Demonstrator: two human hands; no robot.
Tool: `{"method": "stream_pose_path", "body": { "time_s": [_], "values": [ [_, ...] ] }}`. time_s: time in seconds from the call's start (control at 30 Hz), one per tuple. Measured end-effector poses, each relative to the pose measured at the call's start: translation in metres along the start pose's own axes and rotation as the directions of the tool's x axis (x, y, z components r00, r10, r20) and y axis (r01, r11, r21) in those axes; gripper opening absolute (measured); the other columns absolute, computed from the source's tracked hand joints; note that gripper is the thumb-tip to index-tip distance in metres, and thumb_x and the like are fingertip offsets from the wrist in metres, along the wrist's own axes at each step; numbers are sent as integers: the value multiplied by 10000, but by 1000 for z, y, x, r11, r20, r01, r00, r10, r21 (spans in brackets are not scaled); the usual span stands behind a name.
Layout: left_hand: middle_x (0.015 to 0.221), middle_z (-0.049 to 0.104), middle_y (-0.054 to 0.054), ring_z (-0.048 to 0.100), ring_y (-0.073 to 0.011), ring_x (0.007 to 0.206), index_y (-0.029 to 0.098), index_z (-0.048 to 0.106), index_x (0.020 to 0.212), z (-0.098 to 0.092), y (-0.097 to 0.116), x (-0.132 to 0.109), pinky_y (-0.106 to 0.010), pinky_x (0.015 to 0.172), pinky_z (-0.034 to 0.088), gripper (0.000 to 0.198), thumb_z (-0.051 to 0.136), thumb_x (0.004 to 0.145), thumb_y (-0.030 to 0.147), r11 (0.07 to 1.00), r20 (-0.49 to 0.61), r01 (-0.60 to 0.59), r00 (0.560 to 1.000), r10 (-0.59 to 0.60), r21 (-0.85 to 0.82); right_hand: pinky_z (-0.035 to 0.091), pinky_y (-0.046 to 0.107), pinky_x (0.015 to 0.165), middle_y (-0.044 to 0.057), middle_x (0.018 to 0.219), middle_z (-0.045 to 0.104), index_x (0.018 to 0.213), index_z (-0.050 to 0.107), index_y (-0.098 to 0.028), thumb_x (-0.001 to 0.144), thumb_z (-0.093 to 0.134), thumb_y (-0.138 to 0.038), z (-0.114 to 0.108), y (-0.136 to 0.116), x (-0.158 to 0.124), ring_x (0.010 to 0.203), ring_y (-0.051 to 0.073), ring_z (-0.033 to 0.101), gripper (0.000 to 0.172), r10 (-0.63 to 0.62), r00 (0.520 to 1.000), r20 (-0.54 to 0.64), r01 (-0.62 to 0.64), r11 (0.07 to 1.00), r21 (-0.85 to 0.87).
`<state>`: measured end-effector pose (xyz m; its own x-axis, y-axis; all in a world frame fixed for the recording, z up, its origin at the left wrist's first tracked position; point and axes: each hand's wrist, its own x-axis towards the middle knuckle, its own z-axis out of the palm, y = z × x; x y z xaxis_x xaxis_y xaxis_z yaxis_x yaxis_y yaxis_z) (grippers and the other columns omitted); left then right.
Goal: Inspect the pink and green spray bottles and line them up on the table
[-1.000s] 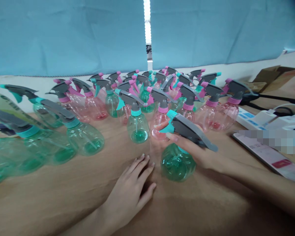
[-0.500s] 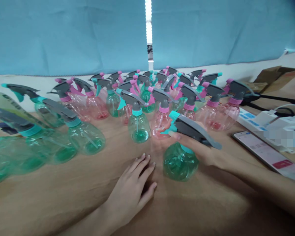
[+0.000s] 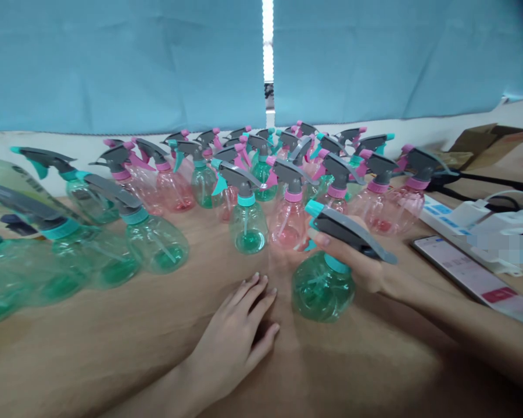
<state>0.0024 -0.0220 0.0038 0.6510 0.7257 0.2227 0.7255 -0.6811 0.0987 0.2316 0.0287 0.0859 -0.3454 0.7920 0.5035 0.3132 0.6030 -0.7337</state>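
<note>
My right hand (image 3: 359, 264) is wrapped round the neck and trigger of a green spray bottle (image 3: 322, 293) with a turquoise collar and a grey spray head. The bottle tilts slightly, and I cannot tell whether its base touches the table. Flat on the wooden table (image 3: 157, 348) lies my left hand (image 3: 235, 325), fingers stretched out and holding nothing. Just beyond the hands stand a clear green spray bottle (image 3: 248, 229) and a pink spray bottle (image 3: 289, 223).
Several green spray bottles (image 3: 157, 247) line the left side. More pink and green ones crowd the back below a blue curtain (image 3: 113, 64). At right lie a phone (image 3: 470, 276), a power strip (image 3: 440, 215) with white chargers and a cardboard box (image 3: 483, 145).
The fingers of my right hand have drawn in at the trigger, which now sits closer to the neck. My left hand stays in place. The whole view has shifted slightly.
</note>
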Motion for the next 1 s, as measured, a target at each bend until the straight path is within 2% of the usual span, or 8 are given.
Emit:
{"method": "stream_pose_path", "body": {
  "time_s": [0.13, 0.27, 0.4, 0.57, 0.67, 0.83, 0.93, 1.0],
  "values": [
    [1405, 488, -140, 401, -289, 1323, 118, 514, 1310, 0, 0, 1, -472, 1054, 371, 409, 490, 951, 313, 1000, 1, 0, 1000, 0, 11, 352, 272, 517, -30, 616, 406, 642, 437, -237, 867, 520, -385, -1, -1, 0, 567, 128, 395, 282, 27, 1000, 4, -27, 999, 39],
    [1400, 493, -143, 416, -290, 1313, 114, 514, 1311, -1, 1, 2, -476, 1050, 377, 409, 488, 955, 314, 1000, -1, -6, 1000, 6, 6, 441, 284, 596, -14, 751, 567, 902, 592, -256, 832, 595, -417, -1, 1, -2, 658, 147, 523, 175, 38, 996, 78, -48, 991, 125],
    [1405, 486, -145, 406, -295, 1319, 108, 507, 1318, -1, 1, 1, -487, 1046, 380, 416, 486, 959, 317, 1000, -3, -4, 1000, 4, 4, 436, 255, 557, -16, 747, 570, 976, 597, -240, 876, 545, -383, 2, 6, -6, 626, 123, 522, 182, 91, 994, 64, -100, 983, 156],
    [1401, 488, -153, 402, -294, 1322, 100, 512, 1315, -1, 2, 0, -479, 1056, 366, 422, 508, 949, 310, 1000, 11, -4, 1000, 3, 13, 386, 236, 475, -27, 654, 503, 942, 600, -226, 799, 610, -452, 7, 8, -8, 536, 106, 447, 267, 124, 992, 6, -123, 971, 204],
    [1393, 498, -153, 409, -290, 1317, 103, 526, 1303, -2, 3, 0, -468, 1061, 361, 410, 509, 950, 311, 1000, 9, 3, 1000, -3, 13, 326, 246, 433, -39, 587, 440, 833, 599, -234, 744, 634, -524, 9, 5, -8, 486, 103, 370, 305, 143, 987, -76, -132, 981, 140],
    [1396, 492, -162, 410, -299, 1316, 97, 531, 1299, -2, 3, 1, -474, 1050, 373, 409, 521, 942, 298, 1000, 15, 8, 1000, -8, 22, 316, 275, 434, -31, 538, 402, 632, 497, -244, 688, 669, -574, 6, -7, -9, 483, 131, 388, 377, 175, 977, -121, -174, 985, 14],
    [1397, 489, -171, 407, -305, 1317, 85, 528, 1302, -2, 5, 1, -483, 1048, 374, 416, 523, 945, 297, 1000, 24, 1, 1000, -1, 32, 413, 297, 512, -13, 642, 520, 828, 577, -252, 711, 673, -563, -2, -8, -17, 564, 160, 491, 345, 136, 985, -109, -146, 985, -92],
    [1395, 490, -175, 408, -307, 1316, 77, 527, 1304, -3, 5, 0, -481, 1050, 371, 421, 532, 943, 295, 999, 24, -4, 1000, 3, 37, 483, 331, 598, 15, 792, 620, 1049, 573, -251, 700, 685, -579, -9, -4, -27, 687, 201, 586, 491, 99, 992, -75, -111, 977, -182]
  ]
}}
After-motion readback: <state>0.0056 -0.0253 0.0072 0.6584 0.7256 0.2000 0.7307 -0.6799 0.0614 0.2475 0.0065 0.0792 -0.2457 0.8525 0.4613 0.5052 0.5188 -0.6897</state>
